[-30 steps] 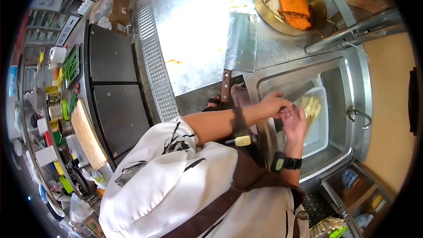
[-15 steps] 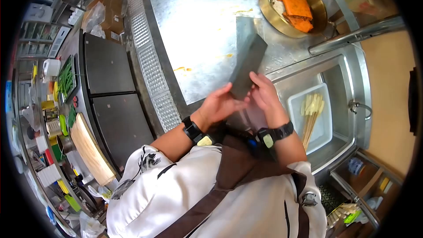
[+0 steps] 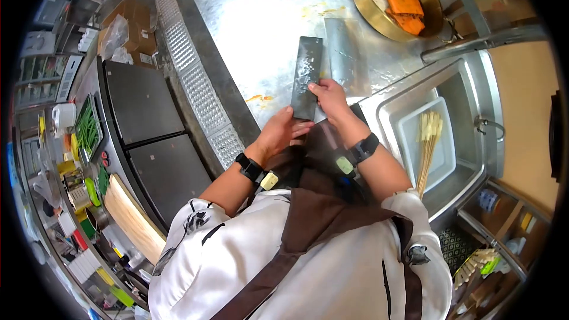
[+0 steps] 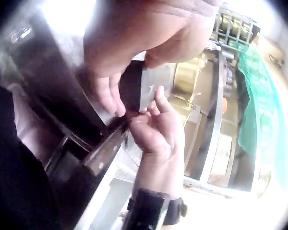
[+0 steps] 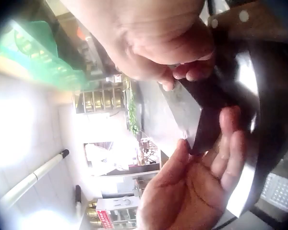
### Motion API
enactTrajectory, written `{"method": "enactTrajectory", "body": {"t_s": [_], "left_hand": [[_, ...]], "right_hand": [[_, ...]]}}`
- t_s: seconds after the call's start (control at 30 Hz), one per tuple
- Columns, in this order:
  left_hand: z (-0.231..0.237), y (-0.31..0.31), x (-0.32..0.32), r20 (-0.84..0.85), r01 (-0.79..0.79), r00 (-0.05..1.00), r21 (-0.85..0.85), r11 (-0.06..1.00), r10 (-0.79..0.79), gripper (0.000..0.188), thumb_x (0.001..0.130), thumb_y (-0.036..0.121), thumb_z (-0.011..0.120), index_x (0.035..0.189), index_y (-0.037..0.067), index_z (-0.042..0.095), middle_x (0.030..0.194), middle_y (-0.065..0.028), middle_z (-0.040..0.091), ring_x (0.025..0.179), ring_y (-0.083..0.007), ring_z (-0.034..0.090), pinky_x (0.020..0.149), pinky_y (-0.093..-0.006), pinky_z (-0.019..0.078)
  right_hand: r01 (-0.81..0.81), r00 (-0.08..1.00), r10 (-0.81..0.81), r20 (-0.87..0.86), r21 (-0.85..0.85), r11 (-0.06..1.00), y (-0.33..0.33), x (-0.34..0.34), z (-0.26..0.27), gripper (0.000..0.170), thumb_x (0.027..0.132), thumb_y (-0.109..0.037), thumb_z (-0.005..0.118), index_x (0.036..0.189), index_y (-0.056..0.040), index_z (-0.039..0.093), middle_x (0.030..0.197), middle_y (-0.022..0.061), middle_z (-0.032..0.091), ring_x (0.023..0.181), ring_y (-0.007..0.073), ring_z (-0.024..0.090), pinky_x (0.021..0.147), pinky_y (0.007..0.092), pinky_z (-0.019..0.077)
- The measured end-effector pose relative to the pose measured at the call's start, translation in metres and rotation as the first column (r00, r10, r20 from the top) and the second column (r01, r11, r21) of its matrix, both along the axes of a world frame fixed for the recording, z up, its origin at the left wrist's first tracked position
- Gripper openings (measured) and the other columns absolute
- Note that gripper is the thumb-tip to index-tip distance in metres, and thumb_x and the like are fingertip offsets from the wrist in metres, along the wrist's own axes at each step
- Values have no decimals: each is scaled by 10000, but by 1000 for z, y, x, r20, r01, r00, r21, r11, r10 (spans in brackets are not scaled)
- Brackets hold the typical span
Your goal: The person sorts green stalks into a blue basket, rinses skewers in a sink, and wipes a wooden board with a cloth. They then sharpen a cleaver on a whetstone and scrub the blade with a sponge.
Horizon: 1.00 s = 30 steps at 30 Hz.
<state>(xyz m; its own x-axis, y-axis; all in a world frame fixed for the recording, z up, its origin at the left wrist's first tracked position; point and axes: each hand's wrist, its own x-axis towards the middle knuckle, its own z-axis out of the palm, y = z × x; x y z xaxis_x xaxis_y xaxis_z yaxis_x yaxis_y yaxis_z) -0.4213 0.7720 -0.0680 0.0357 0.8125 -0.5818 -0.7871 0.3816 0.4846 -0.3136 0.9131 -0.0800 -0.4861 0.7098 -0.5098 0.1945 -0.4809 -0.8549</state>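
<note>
A wet dark rectangular block (image 3: 307, 74) is held lengthwise above the steel table's near edge. My left hand (image 3: 280, 131) grips its near end from the left, thumb on the edge and fingers beneath. From the other side my right hand (image 3: 333, 102) pinches it, thumb on top. Both hands also meet at the block (image 4: 129, 88) in the left wrist view. The right wrist view shows the left hand's (image 5: 192, 187) thumb against a lower corner of the block (image 5: 185, 112). A broad blade (image 3: 345, 53) lies flat on the table just right of the block; its handle is hidden by the right arm.
A brass pan (image 3: 382, 21) with orange slabs stands at the table's back right. To the right, the sink (image 3: 474, 160) holds a white tub (image 3: 447, 169) with skewered pale pieces (image 3: 430, 127). A metal rail (image 3: 456, 47) crosses above the sink's back edge.
Both hands have come away from the sink to the table's near edge with the block. It has turned from slanting right to nearly upright in view and moved left off the blade.
</note>
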Motion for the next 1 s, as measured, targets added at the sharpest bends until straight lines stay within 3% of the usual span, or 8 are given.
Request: {"method": "enactTrajectory", "body": {"t_s": [0.2,0.23,0.33,0.4,0.53,0.77,0.93,1.0], "left_hand": [[13,-4,6,-400,-52,916,-205,977,-35,385,987,232,384,1302,14,426,946,-179,649,849,-262,665,741,-339,538],[10,-4,4,-404,-54,914,-201,978,-32,385,987,232,384,1302,14,426,946,-179,649,849,-262,665,741,-339,538],[7,-11,8,-842,84,468,-258,963,-266,327,956,232,473,1164,-16,518,840,-151,671,796,-285,662,702,-359,527],[13,-12,16,-963,8,-59,-265,964,-264,320,899,218,556,1124,-9,557,755,-125,663,762,-288,652,667,-360,504],[1,-16,34,-953,-25,-264,-148,989,-150,305,858,197,610,1087,-1,580,740,-135,643,693,-276,621,649,-366,493],[-15,-13,12,-971,8,36,-236,972,-237,302,849,170,634,1083,-18,600,815,-118,665,689,-191,623,636,-319,485],[-44,-19,-3,-958,28,247,-145,989,-147,351,832,234,621,1068,-25,614,814,-176,676,733,-268,657,683,-349,506],[-39,-17,-10,-947,60,269,-163,985,-173,347,834,235,619,1062,-27,616,810,-171,676,719,-256,658,678,-343,506]], "right_hand": [[-149,980,145,138,21,989,-10,21,15,314,848,-161,625,1073,53,578,895,118,648,784,210,613,711,325,483],[-260,944,158,289,361,895,-14,31,33,342,835,-202,644,1063,45,578,926,131,634,825,235,610,719,358,483],[-486,836,58,546,687,540,-18,63,54,431,801,-284,677,1073,29,561,977,160,602,907,287,592,744,416,481],[-564,779,-34,627,723,400,-22,77,56,490,780,-325,692,1094,21,543,997,175,584,948,315,576,761,442,478],[-708,619,69,782,518,481,-31,84,30,674,752,-307,706,1259,10,395,1007,204,567,977,340,564,769,433,495],[-524,718,-18,695,558,643,-32,88,15,672,772,-87,576,1362,14,270,1043,249,571,883,393,597,776,451,495],[-179,982,110,155,556,812,-42,127,76,670,779,-43,574,1385,-44,286,941,153,594,784,203,605,722,334,498],[-18,972,66,-223,213,977,-60,138,100,647,797,-25,581,1382,-43,304,863,74,569,747,127,543,704,287,478]]}}
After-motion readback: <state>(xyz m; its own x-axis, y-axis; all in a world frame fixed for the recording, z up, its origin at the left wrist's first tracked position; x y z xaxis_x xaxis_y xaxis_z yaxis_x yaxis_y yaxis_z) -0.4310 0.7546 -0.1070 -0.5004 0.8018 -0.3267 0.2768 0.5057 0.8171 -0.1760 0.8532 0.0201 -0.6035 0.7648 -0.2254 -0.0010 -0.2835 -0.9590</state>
